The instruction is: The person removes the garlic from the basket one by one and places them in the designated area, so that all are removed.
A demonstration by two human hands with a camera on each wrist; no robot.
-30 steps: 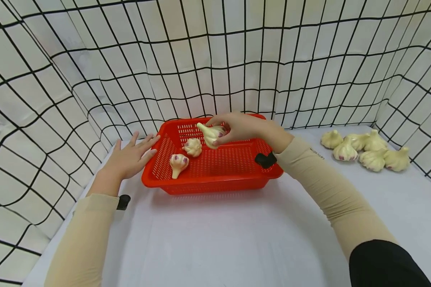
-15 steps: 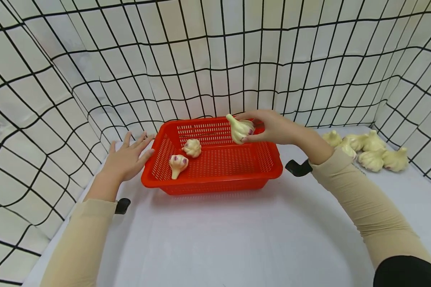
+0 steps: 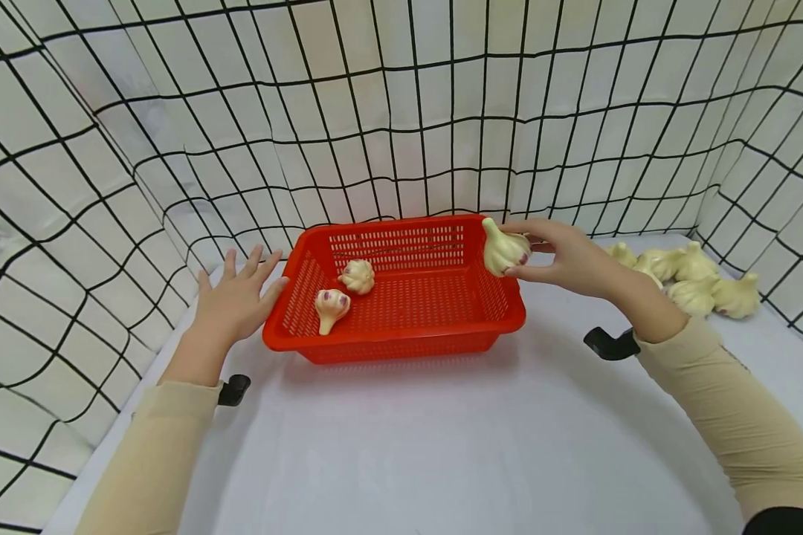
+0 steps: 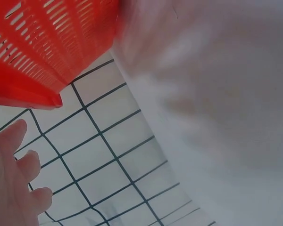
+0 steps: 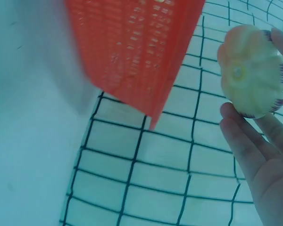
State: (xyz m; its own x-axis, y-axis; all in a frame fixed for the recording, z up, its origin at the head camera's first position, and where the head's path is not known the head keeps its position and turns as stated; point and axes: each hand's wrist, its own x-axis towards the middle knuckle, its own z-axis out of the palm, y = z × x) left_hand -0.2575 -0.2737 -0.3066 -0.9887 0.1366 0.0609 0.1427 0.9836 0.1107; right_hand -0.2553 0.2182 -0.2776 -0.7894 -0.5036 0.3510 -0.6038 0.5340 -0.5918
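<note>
My right hand pinches a garlic bulb between thumb and fingers, over the right rim of the red basket. In the right wrist view the held bulb shows its base and purple streaks, apart from the basket wall. Two more bulbs lie inside at the left: one garlic bulb farther back, another garlic bulb nearer the front. My left hand is spread at the basket's left rim, its thumb by the edge; whether it touches cannot be told.
A pile of several garlic bulbs sits on the white table at the right, partly hidden behind my right hand and forearm. Black netting over white walls encloses the back and both sides, close behind the basket.
My right hand has carried the garlic bulb rightward, from above the middle of the basket to its right rim. The left hand has barely shifted, and the two bulbs inside stay put.
</note>
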